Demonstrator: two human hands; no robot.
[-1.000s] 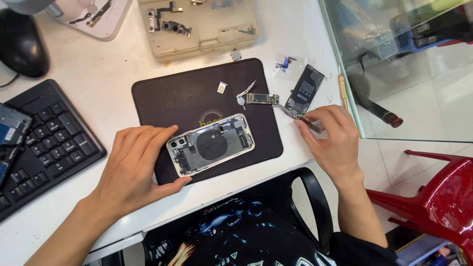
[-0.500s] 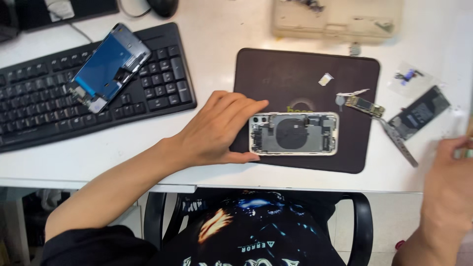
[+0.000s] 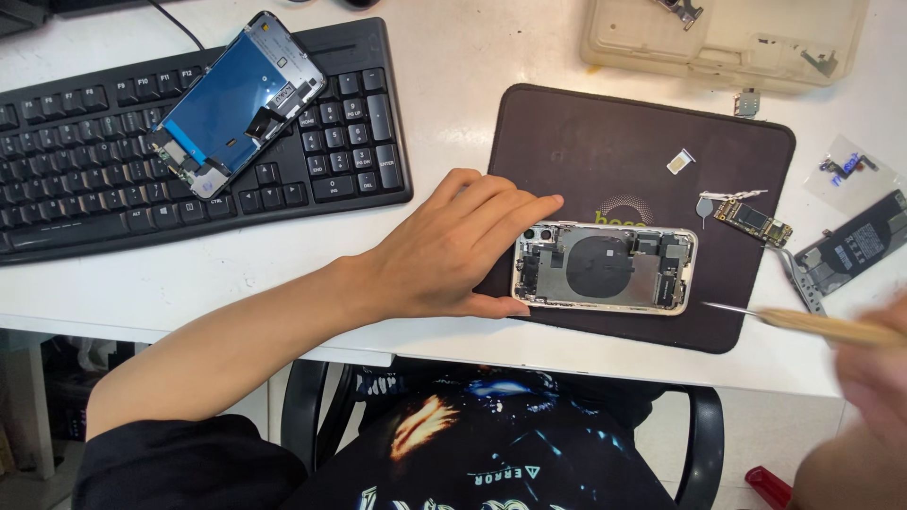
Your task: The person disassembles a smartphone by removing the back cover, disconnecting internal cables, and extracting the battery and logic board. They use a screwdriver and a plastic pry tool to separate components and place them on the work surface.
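An opened phone body [image 3: 605,267] with a round black coil inside lies flat on a dark brown work mat [image 3: 605,142]. My left hand [image 3: 453,250] rests against its left end, thumb along the near edge and fingers over the top corner, holding it in place. My right hand [image 3: 869,378] is blurred at the right edge and grips a thin yellowish-handled tool [image 3: 803,321]. The tool's metal tip points at the phone's lower right corner. A small circuit board [image 3: 751,219] and a tiny card tray [image 3: 680,161] lie on the mat to the right.
A black keyboard [image 3: 350,142] sits at the left with a detached phone screen [image 3: 236,102] lying on its keys. A beige parts tray [image 3: 727,42] stands at the back right. A black battery [image 3: 855,247] and a clear bag of small parts [image 3: 844,170] lie right of the mat.
The view has shifted a little left. My right hand has come in from the right with the tool, its tip now near the phone. My left hand stays on the phone.
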